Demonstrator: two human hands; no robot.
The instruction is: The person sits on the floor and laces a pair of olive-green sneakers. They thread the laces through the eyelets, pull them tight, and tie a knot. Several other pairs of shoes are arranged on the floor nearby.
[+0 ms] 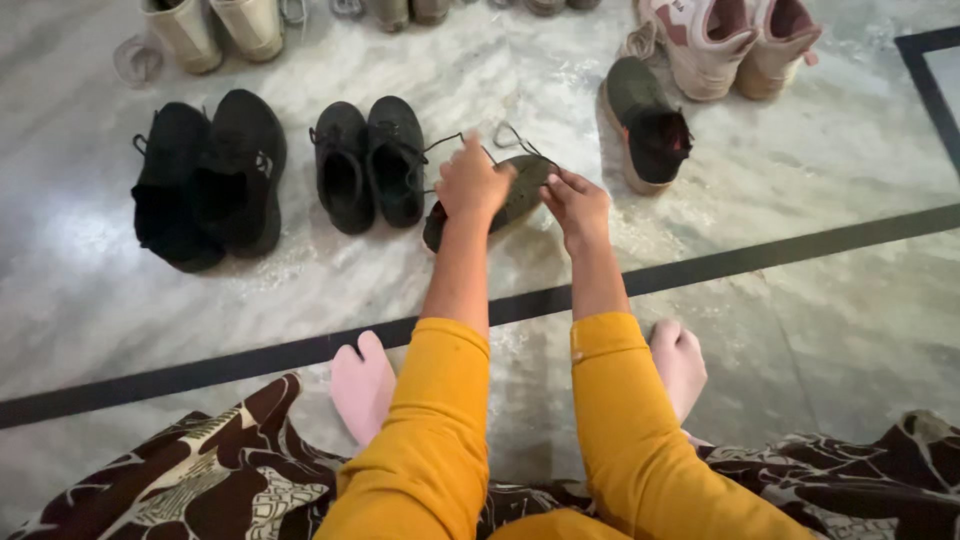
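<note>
On the pale marble floor (800, 180), two pairs of black fabric shoes (285, 165) are lined up left of one olive-green laced sneaker (520, 195), whose mate (645, 125) is set apart to the right. The sneaker is tipped on its side near a dark inlaid stripe (760, 260), with bare floor around it. It is gripped by the left hand (470, 185), fingers curled shut; its edge is pinched by the right hand (578, 205).

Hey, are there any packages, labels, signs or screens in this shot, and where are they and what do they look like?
No packages, signs or screens show.
Only possible label: a small pale mark on the side of the black shoe at far left, too small to make out.
Olive shoe, centre, under both hands: no label visible.
Pink-and-cream shoes, top right: coloured panels only.
</note>
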